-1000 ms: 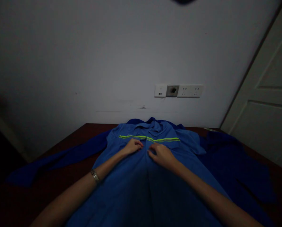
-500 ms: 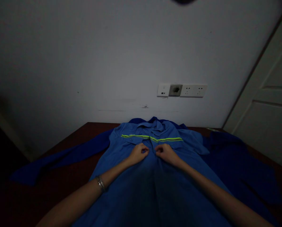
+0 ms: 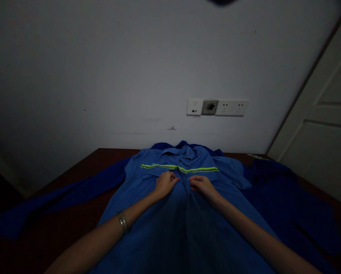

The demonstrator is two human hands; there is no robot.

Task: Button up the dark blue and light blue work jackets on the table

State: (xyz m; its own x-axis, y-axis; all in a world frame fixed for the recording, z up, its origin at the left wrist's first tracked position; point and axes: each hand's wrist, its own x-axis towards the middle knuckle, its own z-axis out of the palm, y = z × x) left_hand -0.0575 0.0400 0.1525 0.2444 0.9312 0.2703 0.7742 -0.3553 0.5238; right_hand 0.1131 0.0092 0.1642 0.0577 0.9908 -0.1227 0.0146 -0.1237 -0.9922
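Observation:
A blue work shirt (image 3: 170,228) with a neon yellow stripe (image 3: 199,169) across the chest lies spread face up on a dark red-brown table (image 3: 102,156). My left hand (image 3: 165,182) and my right hand (image 3: 202,185) rest on the shirt's front opening just below the stripe, a few centimetres apart. Both have their fingers curled and pinched on the cloth at the placket. My left wrist wears a metal bracelet (image 3: 122,221). What exactly sits between the fingertips is too dark to make out.
Darker blue cloth (image 3: 276,198) lies under and to the right of the shirt, and a dark blue sleeve (image 3: 59,196) stretches left. A white wall with a row of sockets (image 3: 217,107) stands behind the table. A white door (image 3: 324,125) is at the right.
My hands came close together at the placket, then shifted slightly apart and up toward the stripe. The view swung a little left and right.

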